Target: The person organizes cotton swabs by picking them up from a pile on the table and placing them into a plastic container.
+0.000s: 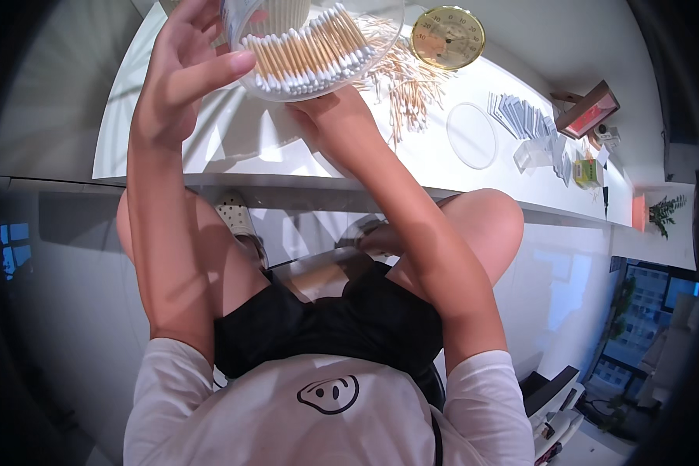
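A clear round plastic container (388, 58) is tilted toward me above the table's near left part, with a row of cotton swabs (307, 53) lined up inside. My left hand (182, 74) grips its left side, thumb at the rim. From below, my right hand (330, 116) holds the container; its fingers are mostly hidden behind it. A ribbed white object (286, 15) shows behind the container's upper part. To the right, a large heap of loose cotton swabs (412, 85) lies on the white table (241, 155).
Right of the heap lie a clear round disc (471, 136), a gold-rimmed dial gauge (448, 37), spread cards (516, 116), a clear plastic box (533, 154) and a small yellow-green box (589, 173). A picture frame (590, 111) and a potted plant (665, 215) stand farther right.
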Tool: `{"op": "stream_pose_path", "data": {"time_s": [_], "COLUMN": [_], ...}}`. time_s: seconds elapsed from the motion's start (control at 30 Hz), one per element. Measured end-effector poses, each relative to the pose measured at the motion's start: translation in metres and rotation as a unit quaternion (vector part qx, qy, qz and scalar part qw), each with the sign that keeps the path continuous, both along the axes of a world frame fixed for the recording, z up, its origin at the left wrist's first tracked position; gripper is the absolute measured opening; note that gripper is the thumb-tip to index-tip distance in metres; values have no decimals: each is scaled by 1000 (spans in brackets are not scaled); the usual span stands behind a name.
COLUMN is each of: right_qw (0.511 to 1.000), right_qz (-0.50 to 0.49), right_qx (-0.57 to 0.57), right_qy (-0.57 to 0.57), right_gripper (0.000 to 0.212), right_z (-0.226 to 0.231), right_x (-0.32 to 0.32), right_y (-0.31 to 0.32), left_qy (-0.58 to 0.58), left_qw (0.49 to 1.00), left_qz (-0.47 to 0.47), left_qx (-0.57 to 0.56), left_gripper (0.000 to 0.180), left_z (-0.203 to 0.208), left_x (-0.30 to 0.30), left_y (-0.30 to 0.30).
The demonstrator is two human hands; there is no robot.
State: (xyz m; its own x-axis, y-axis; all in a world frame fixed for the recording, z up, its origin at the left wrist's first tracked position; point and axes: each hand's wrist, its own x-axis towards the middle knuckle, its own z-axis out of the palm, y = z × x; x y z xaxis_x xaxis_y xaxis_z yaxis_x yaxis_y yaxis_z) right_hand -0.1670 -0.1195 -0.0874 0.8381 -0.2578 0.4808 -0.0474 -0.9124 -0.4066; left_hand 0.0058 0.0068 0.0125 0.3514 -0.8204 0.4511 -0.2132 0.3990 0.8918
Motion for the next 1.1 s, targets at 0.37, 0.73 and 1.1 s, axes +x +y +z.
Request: {"op": "stream_pose_path", "data": {"time_s": [0.37, 0.73, 1.1], "right_qw": [987, 966, 972], "right_qz": [-126, 21, 14], "right_qx": [97, -187, -199], "right_qy": [-38, -179, -125], "right_gripper": [18, 56, 65], "right_z": [29, 89, 73], "right_x": [-7, -69, -36], "right_y": [-14, 12, 28], "left_qy": [0, -26, 189], "left_qw": [1000, 1000, 974], "left_qz": [1, -2, -108], "left_qx": [11, 0, -54], "left_gripper": [100, 95, 104], "left_z": [-6, -4, 4], "left_x": [3, 1, -8], "left_y": [-1, 0, 0]}}
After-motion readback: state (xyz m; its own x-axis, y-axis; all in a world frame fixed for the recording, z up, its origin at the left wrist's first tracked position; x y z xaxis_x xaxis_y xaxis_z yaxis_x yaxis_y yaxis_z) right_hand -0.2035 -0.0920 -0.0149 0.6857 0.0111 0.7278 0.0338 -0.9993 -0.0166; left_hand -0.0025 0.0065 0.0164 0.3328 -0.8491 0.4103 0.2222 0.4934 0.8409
